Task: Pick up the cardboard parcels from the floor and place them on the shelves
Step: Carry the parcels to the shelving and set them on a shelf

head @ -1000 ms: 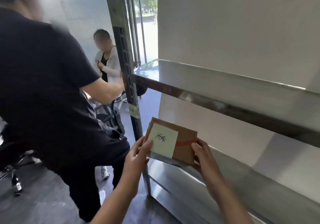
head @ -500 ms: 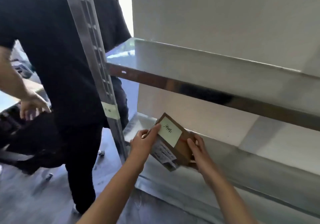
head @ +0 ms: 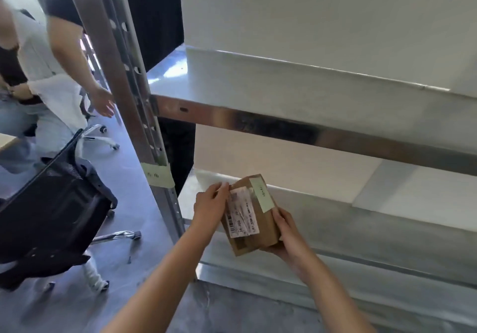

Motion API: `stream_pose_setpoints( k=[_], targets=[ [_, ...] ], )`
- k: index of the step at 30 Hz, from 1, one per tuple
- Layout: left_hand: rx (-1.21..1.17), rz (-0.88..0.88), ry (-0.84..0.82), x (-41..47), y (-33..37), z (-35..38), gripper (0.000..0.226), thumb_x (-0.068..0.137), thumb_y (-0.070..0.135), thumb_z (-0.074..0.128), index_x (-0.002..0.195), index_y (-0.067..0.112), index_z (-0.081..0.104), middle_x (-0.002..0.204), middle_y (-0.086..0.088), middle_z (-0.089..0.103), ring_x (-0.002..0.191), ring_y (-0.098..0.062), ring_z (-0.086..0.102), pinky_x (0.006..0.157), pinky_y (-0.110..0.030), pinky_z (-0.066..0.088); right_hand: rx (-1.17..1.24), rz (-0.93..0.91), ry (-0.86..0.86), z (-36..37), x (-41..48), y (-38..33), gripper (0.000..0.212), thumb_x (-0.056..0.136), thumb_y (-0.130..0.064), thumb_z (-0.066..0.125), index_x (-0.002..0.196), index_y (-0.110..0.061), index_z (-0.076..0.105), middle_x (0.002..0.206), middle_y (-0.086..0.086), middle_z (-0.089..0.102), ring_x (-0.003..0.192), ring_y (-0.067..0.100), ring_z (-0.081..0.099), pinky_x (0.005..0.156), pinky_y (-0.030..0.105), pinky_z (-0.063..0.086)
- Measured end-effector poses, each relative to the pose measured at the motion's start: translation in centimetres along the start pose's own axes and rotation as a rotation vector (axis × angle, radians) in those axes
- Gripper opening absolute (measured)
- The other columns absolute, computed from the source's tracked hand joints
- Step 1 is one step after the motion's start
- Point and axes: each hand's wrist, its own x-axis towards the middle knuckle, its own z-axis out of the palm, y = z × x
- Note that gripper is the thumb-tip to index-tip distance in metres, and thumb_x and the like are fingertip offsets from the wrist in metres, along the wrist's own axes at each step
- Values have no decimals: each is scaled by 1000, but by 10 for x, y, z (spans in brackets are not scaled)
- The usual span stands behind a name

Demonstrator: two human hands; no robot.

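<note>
both hands hold one small cardboard parcel (head: pixel 251 216) tilted above the front edge of the lower metal shelf (head: pixel 361 219), near its left corner: the left hand (head: pixel 210 207) pinches its upper left side, while the right hand (head: pixel 289 237) cups its lower right corner. it looks not yet seated, so letting go now may tip it off that edge to the floor.

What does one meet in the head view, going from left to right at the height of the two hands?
black office chair → metal shelf upright → left hand → cardboard parcel → right hand → lower metal shelf
</note>
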Motion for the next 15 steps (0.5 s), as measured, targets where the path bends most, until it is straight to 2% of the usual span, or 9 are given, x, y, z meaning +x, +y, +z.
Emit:
stream_pose_setpoints(
  k=[2, 5, 8, 10, 12, 15],
  targets=[
    [-89, 12, 7, -2, 2, 0, 40, 99, 40, 46, 131, 17, 52, 119, -4, 61, 100, -18, 61, 68, -19, 44, 58, 33, 9, -3, 4, 5, 40, 99, -45, 45, 134, -24, 45, 124, 8, 62, 103, 29, 67, 85, 53, 58],
    [-140, 21, 14, -2, 1, 2, 24, 97, 20, 57, 117, 9, 55, 111, -8, 66, 95, -16, 64, 67, -19, 45, 32, 83, 11, -8, 9, 10, 44, 97, -55, 40, 133, -30, 47, 123, 10, 67, 102, 32, 69, 78, 45, 60],
    [-128, 41, 21, 3, -1, 1, 20, 92, 15, 64, 110, 8, 61, 107, -7, 70, 103, -21, 66, 82, -28, 53, -39, 99, 40, -13, 17, 13, 53, 93, -65, 35, 131, -32, 52, 121, 5, 70, 106, 24, 67, 77, 39, 57],
    [-143, 77, 5, 7, -4, 0, 21, 92, 14, 66, 111, 8, 64, 106, -6, 72, 102, -19, 68, 90, -34, 56, -58, 87, 53, -11, 24, 14, 52, 94, -62, 35, 129, -30, 55, 120, 3, 70, 108, 20, 65, 79, 39, 57],
    [-162, 106, -9, 11, -6, -3, 22, 91, 14, 67, 112, 9, 66, 105, -4, 74, 100, -17, 70, 91, -35, 57, -87, 70, 52, -6, 29, 13, 46, 99, -53, 33, 121, -23, 61, 111, 1, 74, 100, 16, 67, 74, 31, 56],
    [-200, 153, -20, 16, -8, -5, 23, 90, 14, 68, 112, 12, 70, 103, -1, 77, 98, -16, 73, 83, -26, 59, -94, 77, 51, 1, 37, 13, 44, 102, -45, 31, 110, -20, 66, 94, -1, 76, 81, 12, 68, 60, 22, 51]
  ],
)
